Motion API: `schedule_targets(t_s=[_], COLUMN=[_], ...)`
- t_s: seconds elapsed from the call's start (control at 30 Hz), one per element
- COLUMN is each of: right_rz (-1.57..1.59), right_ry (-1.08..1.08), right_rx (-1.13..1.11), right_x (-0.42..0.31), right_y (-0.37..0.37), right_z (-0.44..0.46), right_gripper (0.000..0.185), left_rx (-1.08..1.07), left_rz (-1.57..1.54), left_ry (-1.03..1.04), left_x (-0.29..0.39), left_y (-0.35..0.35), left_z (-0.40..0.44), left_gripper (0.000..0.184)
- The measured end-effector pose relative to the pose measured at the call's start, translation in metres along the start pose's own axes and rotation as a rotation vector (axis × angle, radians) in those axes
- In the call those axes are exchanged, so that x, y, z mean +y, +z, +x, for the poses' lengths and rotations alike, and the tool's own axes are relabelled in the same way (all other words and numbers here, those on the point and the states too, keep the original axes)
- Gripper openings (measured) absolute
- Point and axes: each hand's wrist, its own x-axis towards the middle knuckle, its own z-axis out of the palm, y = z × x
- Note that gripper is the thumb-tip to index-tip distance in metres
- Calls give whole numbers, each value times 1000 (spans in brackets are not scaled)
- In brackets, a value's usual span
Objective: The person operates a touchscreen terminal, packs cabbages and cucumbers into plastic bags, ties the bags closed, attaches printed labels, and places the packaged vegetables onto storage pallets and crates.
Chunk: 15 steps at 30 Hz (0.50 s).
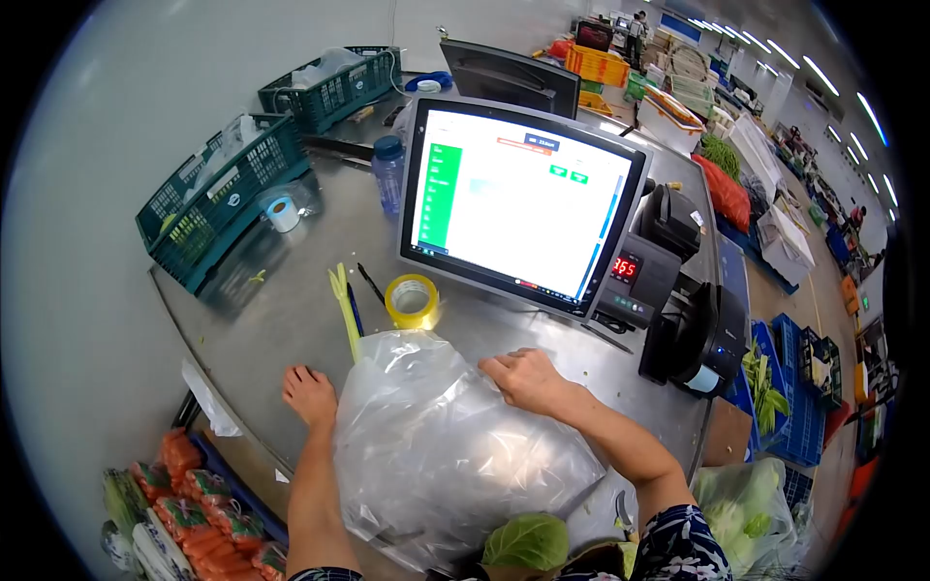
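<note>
A large clear plastic bag (446,445) lies across the front of the metal table, with a green leaf (526,540) showing at its lower edge. On the bag's left side my left hand (310,394) rests on the table beside it, fingers slightly apart and holding nothing. My right hand (528,381) is at the bag's upper right edge, its fingers curled; what they hold, if anything, is hidden. Just beyond the bag are a roll of yellow tape (411,301), a pale green stalk (346,312) and a dark pen (370,282).
A lit monitor (518,208) stands ahead, with a red-digit display (626,267) and black printer (712,339) to its right. Green crates (228,198), a blue bottle (388,174) and a label roll (283,214) are left. Bagged carrots (208,528) sit below left.
</note>
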Motion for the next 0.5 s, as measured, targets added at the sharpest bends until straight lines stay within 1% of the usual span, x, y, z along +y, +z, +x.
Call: schedule_targets(t_s=[0.17, 0.27, 0.37, 0.5], right_rz=[7, 42, -20, -68], right_ry=[10, -15, -37, 58], right_rx=[6, 18, -15, -94], right_x=[-7, -13, -19, -39], right_y=[-1, -2, -6, -35], right_z=[10, 4, -8, -41], right_gripper=[30, 23, 25, 26], left_rx=[53, 63, 17, 18], left_rz=[16, 23, 45, 48], left_ry=[26, 29, 5, 40], left_x=[-7, -9, -2, -7], left_y=[0, 7, 1, 4], left_z=[11, 6, 6, 3], left_gripper=[24, 25, 26, 26])
